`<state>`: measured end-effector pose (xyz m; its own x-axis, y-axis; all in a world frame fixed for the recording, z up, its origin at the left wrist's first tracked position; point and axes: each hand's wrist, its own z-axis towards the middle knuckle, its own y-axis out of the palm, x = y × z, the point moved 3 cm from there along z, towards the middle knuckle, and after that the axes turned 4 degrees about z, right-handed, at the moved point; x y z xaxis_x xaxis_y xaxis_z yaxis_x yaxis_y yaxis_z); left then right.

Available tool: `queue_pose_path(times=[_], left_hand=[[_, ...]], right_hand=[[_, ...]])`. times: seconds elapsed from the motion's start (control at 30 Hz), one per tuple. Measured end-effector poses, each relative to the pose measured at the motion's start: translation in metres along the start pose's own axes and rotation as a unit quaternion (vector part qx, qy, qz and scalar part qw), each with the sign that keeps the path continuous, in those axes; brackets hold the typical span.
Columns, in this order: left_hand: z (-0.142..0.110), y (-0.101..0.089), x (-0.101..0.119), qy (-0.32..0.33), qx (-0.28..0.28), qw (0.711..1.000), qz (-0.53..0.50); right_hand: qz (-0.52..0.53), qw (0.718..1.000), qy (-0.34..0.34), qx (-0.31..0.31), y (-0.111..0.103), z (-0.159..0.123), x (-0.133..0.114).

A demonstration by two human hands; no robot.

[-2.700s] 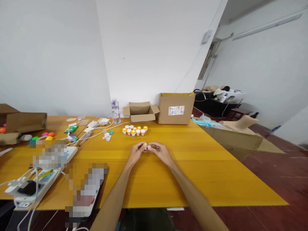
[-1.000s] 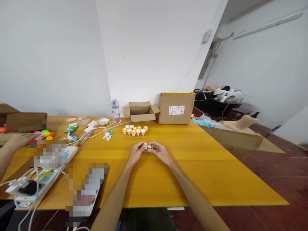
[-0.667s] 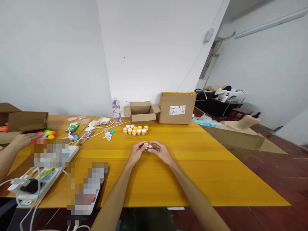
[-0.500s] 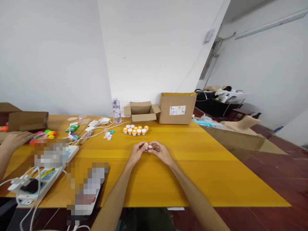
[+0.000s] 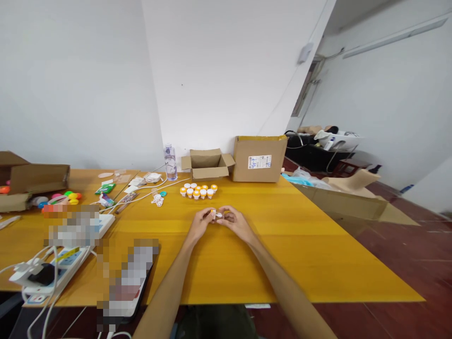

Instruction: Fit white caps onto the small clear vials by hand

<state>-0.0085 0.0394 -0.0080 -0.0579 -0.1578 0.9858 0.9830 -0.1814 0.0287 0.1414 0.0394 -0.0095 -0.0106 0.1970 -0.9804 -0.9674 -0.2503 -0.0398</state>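
Observation:
Above the middle of the yellow wooden table (image 5: 226, 268), my left hand (image 5: 200, 225) pinches a small orange-and-white plastic piece (image 5: 213, 213). My right hand (image 5: 238, 224) is closed at its fingertips on a small white piece with dark marks (image 5: 219, 215), close against the first one. The fingers hide much of both, and whether they are joined I cannot tell. Beyond my hands several orange-and-white round-topped plastic pieces (image 5: 197, 193) stand in a tight cluster. To their left lie small white flat parts (image 5: 157, 201) and a teal ring (image 5: 163, 193).
An open carton (image 5: 208, 175), a labelled carton (image 5: 259, 162) and a water bottle (image 5: 170, 162) line the wall. At left are a power strip (image 5: 67, 268) with cables, a phone-like device (image 5: 132, 282), colourful balls (image 5: 73, 197) and another carton (image 5: 39, 179).
Both hands stay in place, with the white piece showing slightly more than at first. Another person's hand, which came in at the far left by the balls, is now out of view.

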Motion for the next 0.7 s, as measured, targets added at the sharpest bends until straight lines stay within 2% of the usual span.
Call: queue_pose_path(times=[0.7], left_hand=[[0.0015,-0.0003,-0.0042,-0.006,0.002,1.0,-0.006]], right_hand=[[-0.018,0.999,-0.036,-0.005,0.0001,0.0005,-0.0005]])
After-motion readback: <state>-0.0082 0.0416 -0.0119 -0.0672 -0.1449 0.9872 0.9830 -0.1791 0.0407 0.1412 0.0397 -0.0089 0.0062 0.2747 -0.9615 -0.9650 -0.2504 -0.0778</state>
